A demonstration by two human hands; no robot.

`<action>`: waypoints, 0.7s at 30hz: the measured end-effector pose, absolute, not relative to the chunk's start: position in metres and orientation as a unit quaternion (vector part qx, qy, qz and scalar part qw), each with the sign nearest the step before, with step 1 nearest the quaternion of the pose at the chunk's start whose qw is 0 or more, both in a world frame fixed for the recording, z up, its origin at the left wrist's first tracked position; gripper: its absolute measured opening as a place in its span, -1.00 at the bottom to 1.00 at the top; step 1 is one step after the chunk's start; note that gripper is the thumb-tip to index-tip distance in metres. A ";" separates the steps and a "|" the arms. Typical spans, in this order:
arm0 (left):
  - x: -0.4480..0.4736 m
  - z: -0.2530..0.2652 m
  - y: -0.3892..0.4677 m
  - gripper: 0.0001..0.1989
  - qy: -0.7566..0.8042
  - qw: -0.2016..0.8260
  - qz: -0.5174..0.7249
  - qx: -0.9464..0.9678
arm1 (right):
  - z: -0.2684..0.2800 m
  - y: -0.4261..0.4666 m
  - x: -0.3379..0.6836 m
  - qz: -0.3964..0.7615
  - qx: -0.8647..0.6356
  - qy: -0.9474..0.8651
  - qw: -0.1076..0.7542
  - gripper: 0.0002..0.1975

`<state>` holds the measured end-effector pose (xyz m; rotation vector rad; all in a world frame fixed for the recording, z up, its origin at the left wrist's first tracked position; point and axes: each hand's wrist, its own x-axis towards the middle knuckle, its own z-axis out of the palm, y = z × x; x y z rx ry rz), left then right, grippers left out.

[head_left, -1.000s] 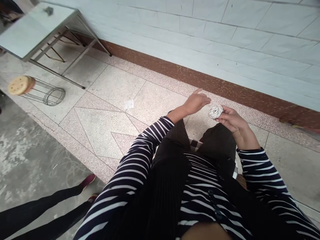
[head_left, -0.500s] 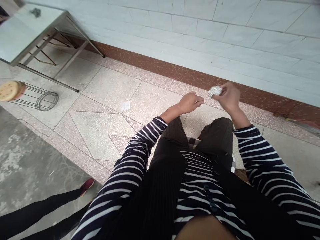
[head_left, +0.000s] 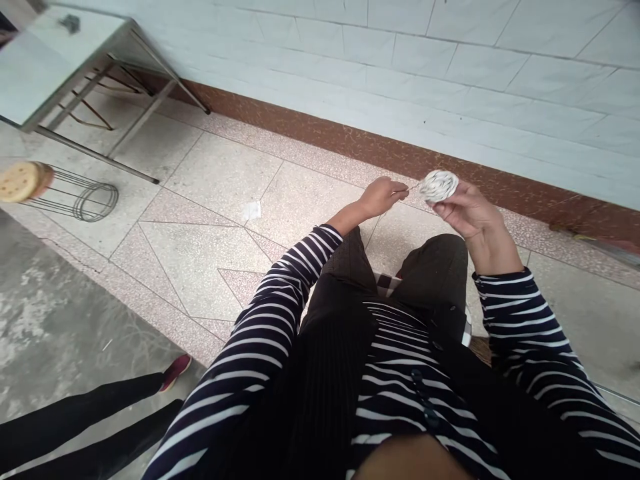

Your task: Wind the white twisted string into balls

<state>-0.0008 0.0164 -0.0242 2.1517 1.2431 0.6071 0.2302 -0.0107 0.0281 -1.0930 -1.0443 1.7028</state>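
My right hand [head_left: 473,210] grips a round whitish coil [head_left: 440,185] with dark lines in rings, much like a rolled flower; what it is made of I cannot tell. Its ringed face points up towards me. To its left my left hand [head_left: 384,198] is closed in a pinch, palm down. From those fingertips a thin pale strand [head_left: 413,187] reaches to the coil's left edge. Both hands are held out above my knees [head_left: 435,260], with the tiled floor below.
A white tiled wall [head_left: 400,80] with a brown skirting band runs across the front. At the far left stand a metal-legged table [head_left: 95,40] and a wire-frame stool [head_left: 23,181]. A white scrap [head_left: 253,210] lies on the floor. Another person's legs [head_left: 95,407] show at lower left.
My right hand has turned over, so the coil's ringed face now shows, and it has shifted slightly right. The left hand has moved only a little.
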 end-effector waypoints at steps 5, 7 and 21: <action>0.006 -0.019 0.019 -0.66 0.451 0.357 0.230 0.785 | 0.047 0.014 0.225 0.618 -0.419 -0.411 0.523 -0.48; 0.011 -0.010 0.018 -0.66 0.423 0.383 0.237 0.786 | 0.047 0.020 0.224 0.560 -0.443 -0.423 0.558 -0.47; -0.028 -0.041 0.038 -0.73 0.465 0.452 0.294 0.702 | 0.093 0.039 0.229 0.363 -0.406 -0.434 0.718 -0.55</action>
